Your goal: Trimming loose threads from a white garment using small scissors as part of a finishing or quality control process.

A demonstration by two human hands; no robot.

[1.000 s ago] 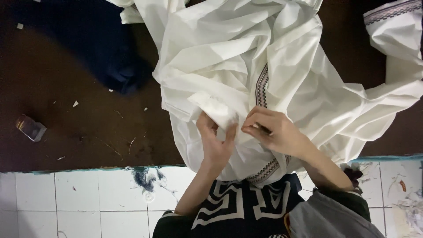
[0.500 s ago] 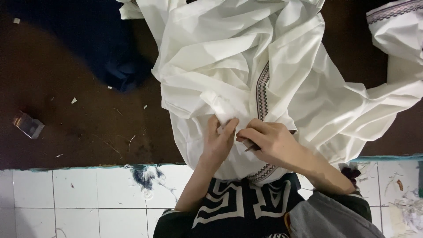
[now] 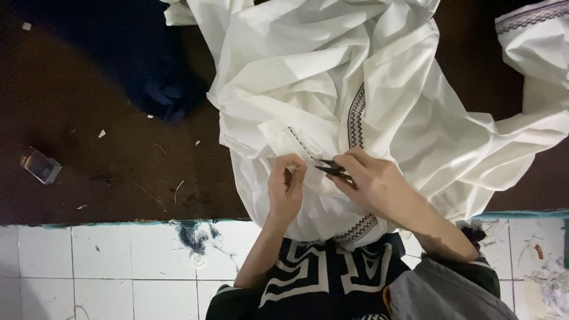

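While left hand [image 3: 286, 188] pinches the white embroidered garment [image 3: 332, 89] near the table's near edge, right hand [image 3: 373, 181] grips small black thread snips [image 3: 329, 168], tips at the cloth. Risk: slack fabric bunches under the blades, nicking it beside the trim.

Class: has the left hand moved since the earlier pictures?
Yes. The left hand dropped lower on the white garment, nearer the tiled floor's edge.
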